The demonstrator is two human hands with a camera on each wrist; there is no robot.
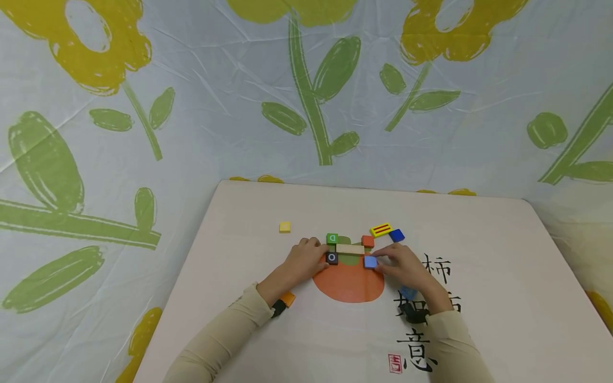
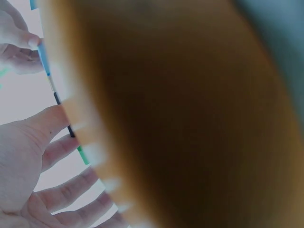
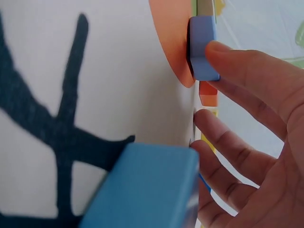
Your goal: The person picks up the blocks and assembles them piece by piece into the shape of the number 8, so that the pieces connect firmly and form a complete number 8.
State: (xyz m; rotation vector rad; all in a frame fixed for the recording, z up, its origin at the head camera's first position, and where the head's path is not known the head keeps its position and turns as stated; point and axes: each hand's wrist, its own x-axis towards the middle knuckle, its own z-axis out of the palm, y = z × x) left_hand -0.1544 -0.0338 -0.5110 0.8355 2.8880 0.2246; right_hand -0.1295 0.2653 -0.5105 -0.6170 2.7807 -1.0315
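Observation:
My left hand holds a black block marked with a white O at its left side, thumb and forefinger at its edges. With thumb and forefinger my right hand pinches a light blue block, also seen in the right wrist view as a blue block with the thumb on its face. Between the upper parts of these two lies a pale wooden strip. A green block with a letter sits behind the black one, and a red block behind the blue one.
Behind the row lie a yellow block, a red-striped yellow block and a dark blue block. Another blue block is beside my right wrist. An orange block is near my left wrist. A large blurred brown shape blocks most of the left wrist view.

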